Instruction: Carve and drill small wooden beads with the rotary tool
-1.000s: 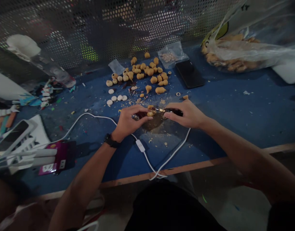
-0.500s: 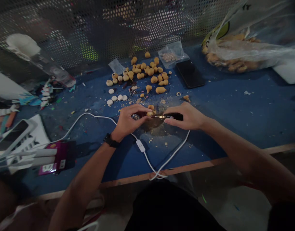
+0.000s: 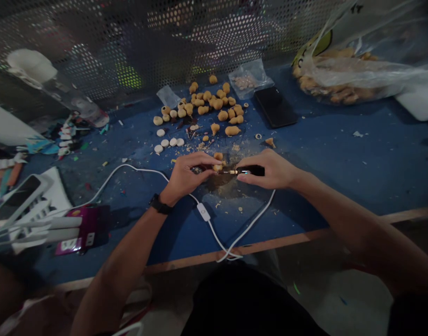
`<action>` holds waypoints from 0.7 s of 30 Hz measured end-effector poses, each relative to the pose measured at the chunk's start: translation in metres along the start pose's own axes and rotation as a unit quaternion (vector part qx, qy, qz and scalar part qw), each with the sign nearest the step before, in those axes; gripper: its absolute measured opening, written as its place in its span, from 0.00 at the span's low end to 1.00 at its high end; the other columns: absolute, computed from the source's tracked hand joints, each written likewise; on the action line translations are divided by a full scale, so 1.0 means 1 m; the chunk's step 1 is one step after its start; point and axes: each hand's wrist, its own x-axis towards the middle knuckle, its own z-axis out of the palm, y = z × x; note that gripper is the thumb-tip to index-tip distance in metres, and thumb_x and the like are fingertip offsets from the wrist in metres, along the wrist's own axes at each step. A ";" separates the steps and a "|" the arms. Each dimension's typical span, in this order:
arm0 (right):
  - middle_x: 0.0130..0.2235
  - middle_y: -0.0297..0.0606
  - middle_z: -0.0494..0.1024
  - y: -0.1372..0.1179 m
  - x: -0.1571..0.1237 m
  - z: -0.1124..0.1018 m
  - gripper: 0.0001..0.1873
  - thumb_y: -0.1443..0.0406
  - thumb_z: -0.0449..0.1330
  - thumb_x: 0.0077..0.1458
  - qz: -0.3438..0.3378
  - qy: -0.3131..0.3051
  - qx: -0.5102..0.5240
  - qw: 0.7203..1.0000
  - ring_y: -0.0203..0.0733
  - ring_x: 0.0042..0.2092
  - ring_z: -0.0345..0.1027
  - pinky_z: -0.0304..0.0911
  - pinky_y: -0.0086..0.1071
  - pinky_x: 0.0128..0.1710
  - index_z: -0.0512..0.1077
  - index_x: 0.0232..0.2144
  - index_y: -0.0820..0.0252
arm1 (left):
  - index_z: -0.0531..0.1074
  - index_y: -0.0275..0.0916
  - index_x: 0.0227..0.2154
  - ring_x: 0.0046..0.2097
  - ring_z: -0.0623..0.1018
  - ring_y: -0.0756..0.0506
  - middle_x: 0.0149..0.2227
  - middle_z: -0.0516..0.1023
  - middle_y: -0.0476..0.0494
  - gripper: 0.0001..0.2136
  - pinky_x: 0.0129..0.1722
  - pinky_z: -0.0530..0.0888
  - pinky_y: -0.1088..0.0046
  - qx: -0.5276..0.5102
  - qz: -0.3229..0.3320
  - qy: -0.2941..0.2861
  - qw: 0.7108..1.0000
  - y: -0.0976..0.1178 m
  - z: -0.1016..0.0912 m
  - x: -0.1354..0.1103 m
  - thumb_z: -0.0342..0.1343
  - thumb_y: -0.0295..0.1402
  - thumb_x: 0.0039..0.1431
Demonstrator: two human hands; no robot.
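My left hand (image 3: 186,173) pinches a small tan gourd (image 3: 217,167) between thumb and fingertips, low over the blue table. Part of the gourd is hidden by the fingers. My right hand (image 3: 279,169) is closed round a black rotary tool (image 3: 254,170) with a brass-coloured collar and a thin bit. The bit points left and reaches close to the gourd; whether it touches, I cannot tell. Just beyond the hands lie pale shavings, a gourd piece (image 3: 270,142) and a small ring (image 3: 258,136).
Several small gourds (image 3: 217,103) and white discs (image 3: 173,142) lie behind the hands, near a black phone (image 3: 276,107). A large bag of gourds (image 3: 350,88) stands back right. A white cable (image 3: 258,217) with a switch (image 3: 203,212) crosses the front. A purple box (image 3: 90,228) sits left.
The bit has drawn slightly away from the gourd, so more of it shows. A small bluish light now shows on the tool. Both hands keep their grip.
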 end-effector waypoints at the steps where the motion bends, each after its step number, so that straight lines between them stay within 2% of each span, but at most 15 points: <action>1: 0.24 0.33 0.77 0.000 0.000 0.000 0.22 0.49 0.58 0.67 0.001 -0.001 0.001 1.000 0.35 0.25 0.67 0.56 0.31 0.30 0.80 0.37 0.60 | 0.85 0.44 0.39 0.39 0.85 0.47 0.38 0.87 0.42 0.10 0.38 0.81 0.72 -0.004 0.003 -0.001 1.000 0.000 0.000 0.000 0.67 0.44 0.62; 13: 0.23 0.32 0.75 -0.001 0.001 -0.004 0.21 0.50 0.58 0.68 -0.011 -0.027 -0.006 1.000 0.34 0.23 0.64 0.54 0.30 0.28 0.80 0.37 0.60 | 0.85 0.43 0.38 0.37 0.84 0.48 0.37 0.87 0.44 0.08 0.36 0.80 0.74 -0.029 0.012 -0.005 1.000 0.001 0.000 0.001 0.68 0.40 0.62; 21: 0.22 0.33 0.75 -0.002 0.002 -0.003 0.22 0.50 0.58 0.68 -0.016 -0.013 -0.008 1.000 0.34 0.23 0.65 0.55 0.30 0.28 0.80 0.37 0.61 | 0.85 0.44 0.39 0.36 0.84 0.49 0.36 0.87 0.44 0.06 0.36 0.79 0.75 -0.048 0.023 -0.005 0.999 0.001 0.000 0.002 0.68 0.38 0.62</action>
